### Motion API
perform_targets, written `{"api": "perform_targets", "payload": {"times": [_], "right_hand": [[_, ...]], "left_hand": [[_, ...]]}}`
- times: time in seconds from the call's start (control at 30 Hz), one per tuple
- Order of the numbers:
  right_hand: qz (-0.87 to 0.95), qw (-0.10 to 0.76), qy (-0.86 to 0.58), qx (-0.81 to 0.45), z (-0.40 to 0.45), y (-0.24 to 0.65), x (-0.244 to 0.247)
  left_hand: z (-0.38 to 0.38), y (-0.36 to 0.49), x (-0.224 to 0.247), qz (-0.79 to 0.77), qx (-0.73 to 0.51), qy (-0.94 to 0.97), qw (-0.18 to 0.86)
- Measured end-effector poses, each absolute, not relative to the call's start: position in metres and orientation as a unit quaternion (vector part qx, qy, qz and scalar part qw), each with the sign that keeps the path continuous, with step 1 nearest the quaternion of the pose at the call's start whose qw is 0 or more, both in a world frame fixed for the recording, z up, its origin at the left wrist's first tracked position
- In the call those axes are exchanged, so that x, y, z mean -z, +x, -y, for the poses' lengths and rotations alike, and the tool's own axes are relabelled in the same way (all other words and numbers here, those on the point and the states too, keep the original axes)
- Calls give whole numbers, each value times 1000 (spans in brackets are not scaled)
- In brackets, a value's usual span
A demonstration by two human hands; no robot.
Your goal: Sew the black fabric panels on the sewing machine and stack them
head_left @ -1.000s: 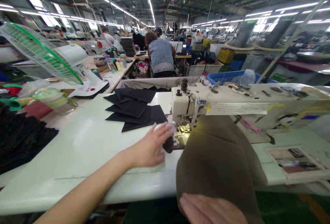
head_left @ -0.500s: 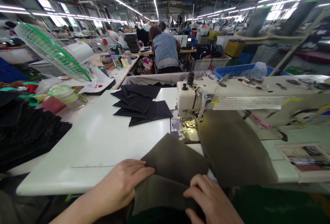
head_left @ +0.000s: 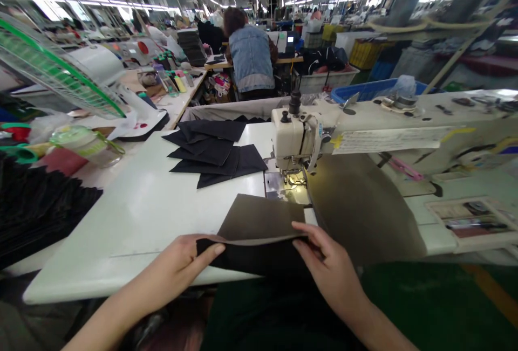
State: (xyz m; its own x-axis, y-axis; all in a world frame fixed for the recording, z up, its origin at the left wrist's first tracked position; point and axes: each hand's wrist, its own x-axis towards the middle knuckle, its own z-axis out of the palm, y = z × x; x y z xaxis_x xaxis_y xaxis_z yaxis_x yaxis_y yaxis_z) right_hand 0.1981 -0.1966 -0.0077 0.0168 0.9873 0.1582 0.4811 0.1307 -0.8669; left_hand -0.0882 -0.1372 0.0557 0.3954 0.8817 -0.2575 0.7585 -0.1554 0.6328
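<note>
Between my hands is a fabric piece, olive-brown on one face and black on the other (head_left: 254, 256). My left hand (head_left: 184, 259) pinches its left end, thumb on the black side. At the right end, my right hand (head_left: 326, 259) grips the edge between thumb and fingers. An olive-brown panel (head_left: 263, 216) lies flat just beyond the held edge; whether it is part of the same piece I cannot tell. The sewing machine (head_left: 289, 140) stands beyond my right hand, its needle area lit. Several black fabric pieces (head_left: 214, 151) lie overlapped left of the needle.
A larger olive-brown sheet (head_left: 356, 205) lies under the machine arm. Far left are a stack of black fabric (head_left: 40, 211), a lidded jar (head_left: 89, 143) and a fan (head_left: 60, 65). A person in a denim vest (head_left: 251, 57) sits ahead. A small tray (head_left: 473, 221) sits at right.
The near edge of the fabric has been lifted and turned so its black side faces me. Both hands now pinch its ends, and the view has shifted slightly.
</note>
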Motion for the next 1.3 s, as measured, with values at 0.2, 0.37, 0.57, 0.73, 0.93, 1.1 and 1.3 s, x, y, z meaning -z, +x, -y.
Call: {"api": "perform_targets", "payload": {"times": [0.2, 0.37, 0.57, 0.73, 0.93, 1.1, 1.3], "right_hand": [[587, 411, -655, -239, 174, 181, 21], [663, 419, -587, -201, 162, 186, 11], [664, 398, -613, -156, 150, 184, 18], [666, 379, -626, -147, 148, 182, 23], [661, 368, -634, -158, 145, 183, 21], [660, 367, -636, -156, 143, 183, 22], [664, 360, -640, -141, 143, 182, 22]], "left_hand": [[108, -60, -33, -590, -79, 765, 245], [95, -51, -32, -620, -30, 754, 216], [92, -46, -30, -642, 6, 751, 154], [92, -42, -29, -653, 9, 747, 126], [90, -42, -31, -653, 12, 747, 126], [89, -39, -31, -650, 42, 749, 122], [87, -41, -31, -658, 23, 744, 111]]}}
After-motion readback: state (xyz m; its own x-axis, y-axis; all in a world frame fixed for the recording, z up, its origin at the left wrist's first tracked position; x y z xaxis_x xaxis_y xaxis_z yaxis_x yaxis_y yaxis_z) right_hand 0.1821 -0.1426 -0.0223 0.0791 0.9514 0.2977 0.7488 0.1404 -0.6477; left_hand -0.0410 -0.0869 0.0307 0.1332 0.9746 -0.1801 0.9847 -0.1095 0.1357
